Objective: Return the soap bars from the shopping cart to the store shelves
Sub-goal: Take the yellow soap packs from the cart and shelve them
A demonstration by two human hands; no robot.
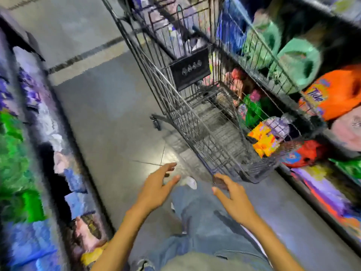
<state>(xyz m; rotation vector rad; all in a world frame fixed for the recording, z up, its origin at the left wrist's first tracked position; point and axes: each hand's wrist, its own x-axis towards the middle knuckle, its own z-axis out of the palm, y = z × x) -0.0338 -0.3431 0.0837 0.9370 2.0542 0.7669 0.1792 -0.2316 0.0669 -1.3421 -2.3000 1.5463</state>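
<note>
Your 2 hands hover released before the shopping cart [175, 106]: left hand [158, 184] fingers spread, right hand [232, 194] loose-fingered at its near corner.

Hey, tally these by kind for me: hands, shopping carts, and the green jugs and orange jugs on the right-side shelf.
hands: 2, the left hand and the right hand
shopping cart: 1
green jugs: 2
orange jug: 1
Total: 6
</note>
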